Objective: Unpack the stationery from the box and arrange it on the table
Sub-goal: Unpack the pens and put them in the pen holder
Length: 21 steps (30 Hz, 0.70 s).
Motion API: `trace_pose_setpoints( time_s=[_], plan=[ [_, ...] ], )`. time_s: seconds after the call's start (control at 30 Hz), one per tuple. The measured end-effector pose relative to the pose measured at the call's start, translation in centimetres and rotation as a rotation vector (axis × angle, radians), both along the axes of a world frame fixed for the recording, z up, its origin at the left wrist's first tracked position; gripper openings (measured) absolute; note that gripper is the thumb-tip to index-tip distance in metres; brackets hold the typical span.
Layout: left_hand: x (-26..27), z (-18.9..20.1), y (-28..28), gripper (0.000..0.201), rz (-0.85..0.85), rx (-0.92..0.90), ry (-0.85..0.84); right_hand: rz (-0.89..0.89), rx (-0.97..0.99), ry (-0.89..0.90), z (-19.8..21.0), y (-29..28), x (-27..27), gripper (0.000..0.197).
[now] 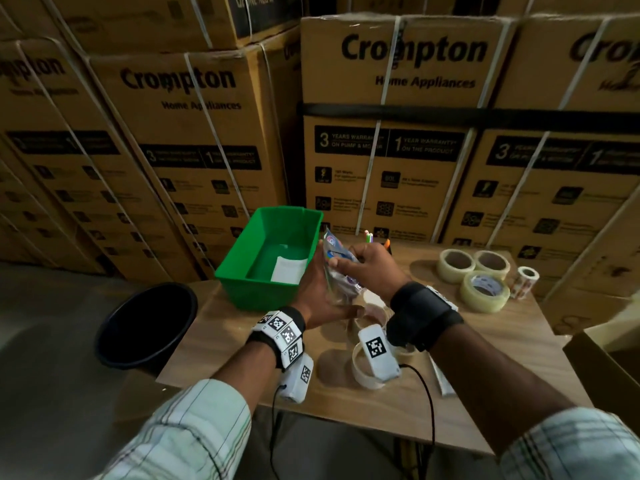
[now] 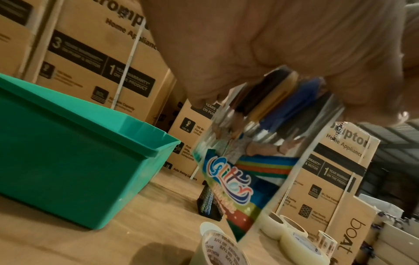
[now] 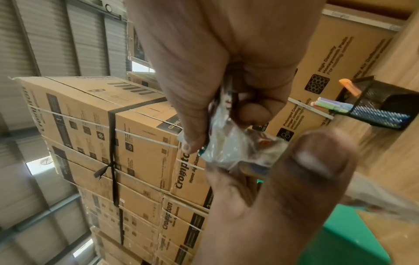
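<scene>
Fingers of the right hand (image 1: pixel 372 268) pinch the far, upper end of the glitter-pen packet (image 1: pixel 337 268); the left hand (image 1: pixel 320 292) cups its near end from the left. Its long axis runs near-to-far, above the table (image 1: pixel 242 368), right of the green box (image 1: pixel 242 271).

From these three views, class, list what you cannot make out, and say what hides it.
- Packet contents: head view, both hands cover it; left wrist view, blurred.
- White sheet in green box: any print too small.
- Tape roll: head view, right wrist camera hides part.
</scene>
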<state>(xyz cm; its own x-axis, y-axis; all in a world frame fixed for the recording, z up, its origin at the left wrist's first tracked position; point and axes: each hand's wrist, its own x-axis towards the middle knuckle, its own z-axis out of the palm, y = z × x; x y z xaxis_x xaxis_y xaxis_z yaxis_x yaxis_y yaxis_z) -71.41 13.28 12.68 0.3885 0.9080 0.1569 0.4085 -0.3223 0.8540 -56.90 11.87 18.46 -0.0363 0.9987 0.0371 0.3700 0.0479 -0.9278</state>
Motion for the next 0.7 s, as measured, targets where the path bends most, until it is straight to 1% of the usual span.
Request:
trace_pose_setpoints(
  time_s=[0.03,0.1,0.2,0.27,0.3,0.37,0.47,0.6,0.7],
  plan=[
    [0.2,0.2,0.8,0.129,-0.023,0.018,-0.026,0.007,-0.016,-0.006,0.2,0.6,0.2,0.029],
    [0.4,0.4,2.4,0.126,-0.045,0.025,-0.043,0.005,-0.045,0.019,0.2,2.1,0.7,0.027],
    [0.4,-0.2,4.9,0.133,-0.082,-0.023,-0.028,-0.016,-0.069,0.081,0.1,3.9,0.9,0.041],
    [0.1,-0.2,6.1,0.142,-0.100,-0.079,-0.013,-0.019,-0.084,0.080,0.4,4.5,0.6,0.049],
    [0.0,-0.3,6.6,0.143,-0.109,-0.092,-0.004,-0.020,-0.091,0.078,0.4,4.9,0.6,0.052],
    [-0.3,-0.6,7.5,0.139,-0.116,-0.076,0.028,-0.039,-0.120,0.059,0.8,5.4,0.5,0.049],
    [-0.4,-1.1,8.4,0.127,-0.139,-0.062,0.073,-0.068,-0.182,0.062,0.8,6.1,0.9,0.044],
    [-0.3,-2.2,9.1,0.114,-0.180,-0.109,0.014,-0.071,-0.241,0.024,0.2,6.2,1.1,0.043],
    [-0.1,-2.8,9.0,0.110,-0.192,-0.109,0.008,-0.109,-0.260,0.068,0.2,6.2,1.5,0.036]
  ],
)
